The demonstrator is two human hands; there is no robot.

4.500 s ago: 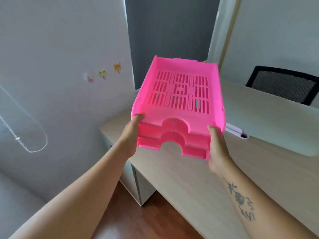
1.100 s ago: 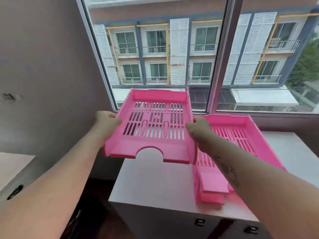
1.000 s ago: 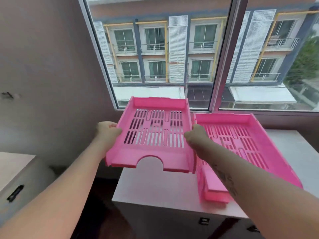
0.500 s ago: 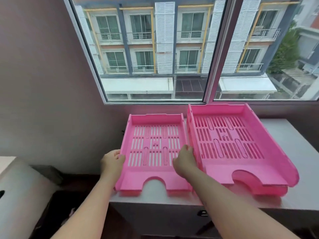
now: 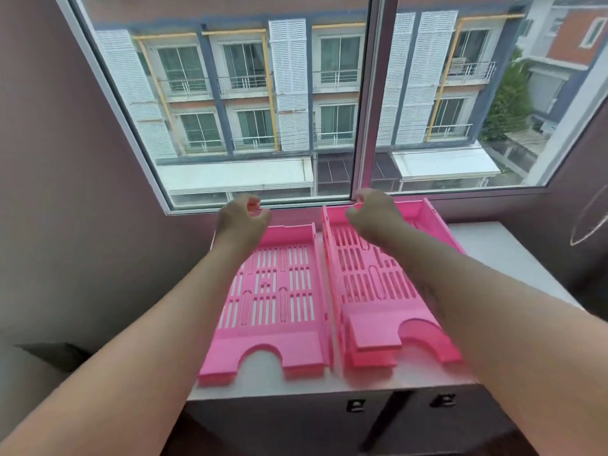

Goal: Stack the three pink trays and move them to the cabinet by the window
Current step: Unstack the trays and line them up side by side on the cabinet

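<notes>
Pink slotted trays lie side by side on the white cabinet top (image 5: pixel 493 255) under the window. The left one is a single tray (image 5: pixel 273 334). To its right, touching it, sits a stack of two trays (image 5: pixel 375 327), its lower tray showing at the front edge. My left hand (image 5: pixel 241 220) hovers over the single tray's far left corner, fingers loosely curled, with nothing in it. Over the stack's far left corner is my right hand (image 5: pixel 371 213), also curled and holding nothing. My forearms hide parts of both trays.
The window (image 5: pixel 263 103) rises right behind the trays, with a frame post (image 5: pixel 365 126) in the middle. A wall (image 5: pixel 65 192) stands on the left. The cabinet front (image 5: pixel 394 419) has two dark handles. More white cabinet top lies to the right of the stack.
The single tray has been set down on the cabinet beside the stack and let go. Both hands have moved from its sides to the far ends of the trays.
</notes>
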